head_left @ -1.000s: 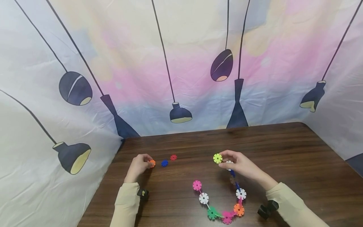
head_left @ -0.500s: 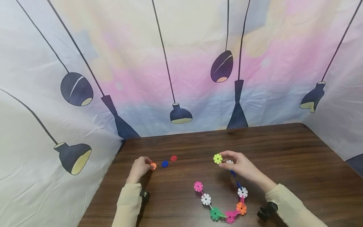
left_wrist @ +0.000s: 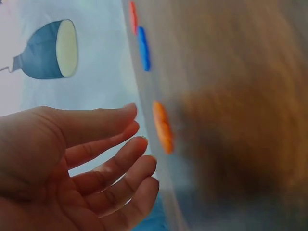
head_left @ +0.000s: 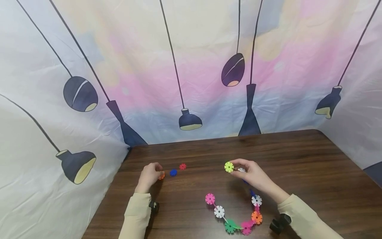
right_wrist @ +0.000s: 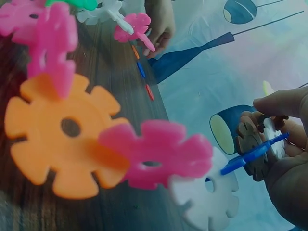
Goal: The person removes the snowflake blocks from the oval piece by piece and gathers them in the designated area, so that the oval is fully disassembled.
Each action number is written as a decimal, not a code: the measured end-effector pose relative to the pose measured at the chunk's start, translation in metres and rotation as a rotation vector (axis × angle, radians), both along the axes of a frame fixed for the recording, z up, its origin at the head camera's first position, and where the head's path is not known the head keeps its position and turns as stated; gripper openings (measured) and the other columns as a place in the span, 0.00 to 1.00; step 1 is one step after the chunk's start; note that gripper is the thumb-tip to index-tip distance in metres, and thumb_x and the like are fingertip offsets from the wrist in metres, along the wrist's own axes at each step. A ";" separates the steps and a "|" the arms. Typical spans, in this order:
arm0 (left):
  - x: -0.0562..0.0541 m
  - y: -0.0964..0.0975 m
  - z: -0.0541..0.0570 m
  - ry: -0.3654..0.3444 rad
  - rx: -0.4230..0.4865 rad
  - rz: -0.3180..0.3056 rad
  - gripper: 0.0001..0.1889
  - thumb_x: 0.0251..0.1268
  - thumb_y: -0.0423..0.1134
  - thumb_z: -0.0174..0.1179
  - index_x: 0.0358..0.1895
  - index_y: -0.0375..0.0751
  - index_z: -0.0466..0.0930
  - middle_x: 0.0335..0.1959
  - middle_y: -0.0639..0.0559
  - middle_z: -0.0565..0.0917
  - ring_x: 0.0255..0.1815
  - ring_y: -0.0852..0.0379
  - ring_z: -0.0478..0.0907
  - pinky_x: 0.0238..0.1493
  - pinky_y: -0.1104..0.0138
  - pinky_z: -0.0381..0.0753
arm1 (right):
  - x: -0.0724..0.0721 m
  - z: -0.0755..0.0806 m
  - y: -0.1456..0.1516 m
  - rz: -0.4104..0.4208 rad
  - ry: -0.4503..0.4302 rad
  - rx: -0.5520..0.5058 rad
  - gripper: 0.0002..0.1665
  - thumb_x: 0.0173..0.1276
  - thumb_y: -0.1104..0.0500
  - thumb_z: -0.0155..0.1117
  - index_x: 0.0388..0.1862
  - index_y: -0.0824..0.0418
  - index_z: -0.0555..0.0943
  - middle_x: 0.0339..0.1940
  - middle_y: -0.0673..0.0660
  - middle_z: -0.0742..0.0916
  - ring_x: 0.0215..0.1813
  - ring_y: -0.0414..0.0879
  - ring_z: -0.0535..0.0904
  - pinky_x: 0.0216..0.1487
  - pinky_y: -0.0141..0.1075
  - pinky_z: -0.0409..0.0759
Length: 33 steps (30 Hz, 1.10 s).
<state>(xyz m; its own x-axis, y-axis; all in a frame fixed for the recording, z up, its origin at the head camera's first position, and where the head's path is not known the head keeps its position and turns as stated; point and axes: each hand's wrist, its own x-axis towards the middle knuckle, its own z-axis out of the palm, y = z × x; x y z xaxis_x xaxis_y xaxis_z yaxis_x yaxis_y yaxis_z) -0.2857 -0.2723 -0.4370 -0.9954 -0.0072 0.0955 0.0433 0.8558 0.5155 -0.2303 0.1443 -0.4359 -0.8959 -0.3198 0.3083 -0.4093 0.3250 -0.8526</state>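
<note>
My left hand (head_left: 150,175) is just above an orange notched disc (head_left: 162,176) lying on the table. In the left wrist view, the fingers (left_wrist: 127,178) are loosely bent and hold nothing, with a gap to the orange disc (left_wrist: 162,127). Between thumb and fingers, my right hand (head_left: 253,174) grips one end of a chain of interlocking plastic flower discs, by a yellow-green disc (head_left: 229,167). The chain curves below that hand through a white disc (head_left: 256,200), an orange one, a green disc (head_left: 230,226) and a pink end disc (head_left: 210,199). The palm partly hides its upper links.
A blue disc (head_left: 173,172) and a red disc (head_left: 182,166) lie in a slanting row right of the orange one. The dark wooden table (head_left: 292,149) ends at a backdrop cloth (head_left: 206,99) printed with lamps.
My left hand has put down the orange disc and let it go, its fingers now lifted off. The chain's lower part has swung slightly right while my right hand stays almost still.
</note>
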 end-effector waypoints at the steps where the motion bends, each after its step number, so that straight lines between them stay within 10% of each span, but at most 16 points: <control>1: 0.001 0.003 0.002 0.013 0.000 -0.005 0.07 0.63 0.34 0.68 0.40 0.35 0.84 0.30 0.48 0.85 0.29 0.53 0.78 0.36 0.54 0.79 | 0.000 0.000 0.000 0.000 0.006 -0.001 0.20 0.67 0.60 0.71 0.56 0.64 0.83 0.47 0.54 0.88 0.49 0.45 0.84 0.43 0.34 0.82; 14: 0.019 0.071 0.025 0.208 0.108 -0.266 0.04 0.67 0.38 0.67 0.39 0.42 0.87 0.36 0.53 0.87 0.35 0.56 0.80 0.39 0.58 0.79 | 0.004 0.001 -0.006 0.007 0.008 0.020 0.18 0.67 0.62 0.70 0.55 0.66 0.83 0.46 0.56 0.88 0.47 0.45 0.84 0.42 0.34 0.82; 23: 0.047 0.127 0.041 0.187 0.206 -0.481 0.06 0.71 0.46 0.64 0.42 0.49 0.87 0.38 0.61 0.85 0.37 0.60 0.80 0.42 0.63 0.80 | 0.005 0.002 -0.009 0.039 0.012 0.024 0.19 0.67 0.61 0.70 0.55 0.66 0.83 0.47 0.56 0.88 0.48 0.46 0.84 0.44 0.34 0.82; 33: 0.059 0.164 0.044 0.155 0.238 -0.586 0.08 0.71 0.46 0.65 0.43 0.47 0.87 0.37 0.60 0.84 0.35 0.61 0.78 0.38 0.68 0.79 | 0.010 0.001 -0.013 0.062 0.037 0.041 0.17 0.68 0.62 0.69 0.56 0.62 0.83 0.47 0.54 0.88 0.48 0.45 0.83 0.46 0.35 0.82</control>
